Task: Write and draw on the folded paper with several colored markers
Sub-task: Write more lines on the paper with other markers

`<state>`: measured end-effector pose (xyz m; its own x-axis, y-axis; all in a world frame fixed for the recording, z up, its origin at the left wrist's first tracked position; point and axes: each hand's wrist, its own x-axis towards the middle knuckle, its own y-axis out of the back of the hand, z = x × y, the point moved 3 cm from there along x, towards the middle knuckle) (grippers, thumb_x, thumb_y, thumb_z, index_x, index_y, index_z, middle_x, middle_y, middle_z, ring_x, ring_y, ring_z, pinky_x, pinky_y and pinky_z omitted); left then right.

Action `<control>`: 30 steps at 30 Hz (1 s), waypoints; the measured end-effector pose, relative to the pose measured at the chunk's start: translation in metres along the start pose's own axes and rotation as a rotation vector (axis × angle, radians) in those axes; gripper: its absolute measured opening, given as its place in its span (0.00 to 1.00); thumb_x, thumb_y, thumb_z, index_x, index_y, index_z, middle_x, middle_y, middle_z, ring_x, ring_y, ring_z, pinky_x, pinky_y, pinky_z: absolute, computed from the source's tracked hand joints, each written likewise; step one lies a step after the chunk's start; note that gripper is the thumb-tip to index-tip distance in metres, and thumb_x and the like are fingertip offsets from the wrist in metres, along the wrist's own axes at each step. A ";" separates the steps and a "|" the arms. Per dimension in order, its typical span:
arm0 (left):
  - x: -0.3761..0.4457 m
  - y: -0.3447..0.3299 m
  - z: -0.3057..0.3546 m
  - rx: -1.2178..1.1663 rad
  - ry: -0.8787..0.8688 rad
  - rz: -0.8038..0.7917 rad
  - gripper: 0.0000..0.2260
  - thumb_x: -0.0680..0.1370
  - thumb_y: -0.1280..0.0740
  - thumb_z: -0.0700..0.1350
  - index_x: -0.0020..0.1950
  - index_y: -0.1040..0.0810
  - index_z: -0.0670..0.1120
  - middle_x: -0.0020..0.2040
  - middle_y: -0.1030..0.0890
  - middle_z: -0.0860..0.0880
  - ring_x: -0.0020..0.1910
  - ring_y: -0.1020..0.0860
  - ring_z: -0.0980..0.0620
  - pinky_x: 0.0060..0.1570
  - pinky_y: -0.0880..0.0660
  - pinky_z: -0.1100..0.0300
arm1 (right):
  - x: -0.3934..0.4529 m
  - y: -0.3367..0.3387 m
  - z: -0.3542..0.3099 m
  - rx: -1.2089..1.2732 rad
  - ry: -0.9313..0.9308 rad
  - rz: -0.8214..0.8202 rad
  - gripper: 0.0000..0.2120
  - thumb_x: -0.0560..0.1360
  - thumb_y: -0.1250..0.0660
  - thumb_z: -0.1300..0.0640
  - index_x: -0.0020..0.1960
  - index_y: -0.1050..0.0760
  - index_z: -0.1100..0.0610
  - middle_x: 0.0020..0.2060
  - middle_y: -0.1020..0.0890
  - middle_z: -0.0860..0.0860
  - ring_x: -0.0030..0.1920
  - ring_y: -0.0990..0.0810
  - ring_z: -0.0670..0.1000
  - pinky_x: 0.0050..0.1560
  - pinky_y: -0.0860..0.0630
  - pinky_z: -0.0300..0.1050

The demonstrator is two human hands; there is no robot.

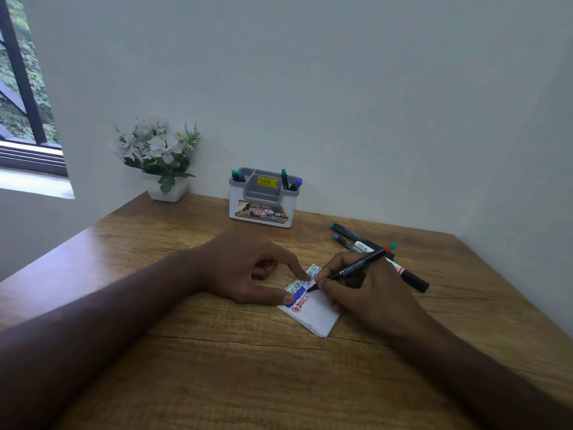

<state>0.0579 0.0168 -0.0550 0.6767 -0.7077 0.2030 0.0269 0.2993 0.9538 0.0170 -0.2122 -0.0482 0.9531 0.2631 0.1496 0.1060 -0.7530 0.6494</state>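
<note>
A small folded white paper (pixel 313 315) lies on the wooden table (pixel 217 367), with green, blue and red scribbles along its upper left part. My left hand (pixel 245 268) presses the paper's left edge with index fingertip and thumb. Its other fingers curl round a small red thing (pixel 266 263) that looks like a marker cap. My right hand (pixel 366 293) grips a black Faber-Castell marker (pixel 356 266) with a red rear end. The marker's tip touches the paper near the scribbles.
Three loose markers (pixel 356 240) lie to the right behind my right hand, one with a red band (pixel 409 276). A white-and-grey pen holder (pixel 263 200) with several markers stands at the back by the wall. A white flower pot (pixel 166 192) sits back left.
</note>
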 end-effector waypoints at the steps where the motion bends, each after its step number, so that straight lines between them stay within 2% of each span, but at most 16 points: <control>1: 0.000 0.000 0.000 -0.002 0.001 -0.002 0.23 0.76 0.34 0.71 0.69 0.25 0.66 0.30 0.27 0.54 0.32 0.27 0.53 0.32 0.31 0.51 | 0.000 0.000 0.000 -0.003 0.000 -0.003 0.03 0.77 0.26 0.54 0.45 0.17 0.48 0.39 0.13 0.43 0.37 0.15 0.39 0.35 0.21 0.31; 10: 0.001 0.000 0.002 0.003 -0.017 0.003 0.21 0.77 0.32 0.69 0.68 0.24 0.66 0.29 0.27 0.54 0.31 0.28 0.52 0.32 0.31 0.50 | 0.000 0.001 0.001 0.009 -0.021 0.027 0.03 0.77 0.26 0.55 0.44 0.17 0.49 0.38 0.12 0.44 0.37 0.14 0.41 0.37 0.19 0.32; 16: 0.001 0.000 0.002 0.026 -0.006 0.019 0.21 0.77 0.32 0.68 0.68 0.24 0.67 0.31 0.26 0.52 0.32 0.27 0.53 0.32 0.33 0.55 | 0.001 0.001 0.003 0.054 -0.063 0.011 0.04 0.77 0.27 0.55 0.44 0.16 0.51 0.38 0.12 0.45 0.37 0.14 0.43 0.38 0.18 0.35; 18: 0.000 0.000 0.003 0.001 0.026 0.052 0.19 0.79 0.33 0.66 0.70 0.26 0.67 0.32 0.26 0.54 0.34 0.27 0.56 0.32 0.35 0.61 | 0.002 0.005 0.002 0.230 -0.064 0.067 0.02 0.77 0.27 0.59 0.45 0.16 0.55 0.37 0.12 0.50 0.38 0.13 0.48 0.42 0.16 0.40; 20: -0.001 0.002 0.004 -0.096 0.082 0.165 0.17 0.82 0.35 0.59 0.71 0.30 0.68 0.35 0.26 0.54 0.36 0.27 0.58 0.36 0.34 0.62 | 0.001 0.009 0.001 0.470 -0.052 0.144 0.02 0.76 0.26 0.64 0.48 0.16 0.59 0.39 0.12 0.55 0.40 0.12 0.52 0.45 0.15 0.45; 23: -0.001 0.008 0.006 -0.294 0.129 0.305 0.20 0.81 0.40 0.51 0.73 0.33 0.64 0.41 0.24 0.54 0.42 0.24 0.55 0.43 0.26 0.55 | 0.002 0.014 0.002 0.672 -0.021 0.231 0.05 0.74 0.25 0.67 0.49 0.16 0.61 0.41 0.11 0.56 0.42 0.12 0.53 0.46 0.15 0.45; 25: -0.001 0.009 0.010 -0.358 0.118 0.300 0.18 0.82 0.42 0.46 0.72 0.32 0.58 0.47 0.23 0.55 0.48 0.24 0.52 0.50 0.24 0.51 | 0.003 0.014 0.002 0.769 -0.002 0.237 0.04 0.76 0.29 0.70 0.48 0.16 0.64 0.42 0.12 0.59 0.44 0.12 0.54 0.47 0.14 0.45; 28: 0.003 0.002 0.013 -0.310 0.090 0.240 0.14 0.85 0.43 0.38 0.68 0.28 0.51 0.54 0.24 0.57 0.55 0.24 0.54 0.52 0.25 0.61 | 0.003 0.016 0.000 0.904 0.014 0.217 0.14 0.81 0.40 0.72 0.47 0.16 0.65 0.46 0.12 0.63 0.46 0.12 0.57 0.47 0.14 0.44; 30: 0.005 -0.002 0.014 -0.217 0.042 0.249 0.10 0.86 0.42 0.39 0.63 0.26 0.50 0.54 0.25 0.64 0.56 0.24 0.59 0.52 0.29 0.67 | 0.001 0.017 -0.003 0.912 0.058 0.195 0.16 0.82 0.42 0.71 0.48 0.16 0.66 0.48 0.12 0.63 0.49 0.11 0.59 0.49 0.13 0.44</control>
<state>0.0511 0.0031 -0.0529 0.7118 -0.5700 0.4105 0.0098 0.5923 0.8056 0.0188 -0.2227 -0.0344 0.9645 0.0935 0.2469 0.1506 -0.9629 -0.2238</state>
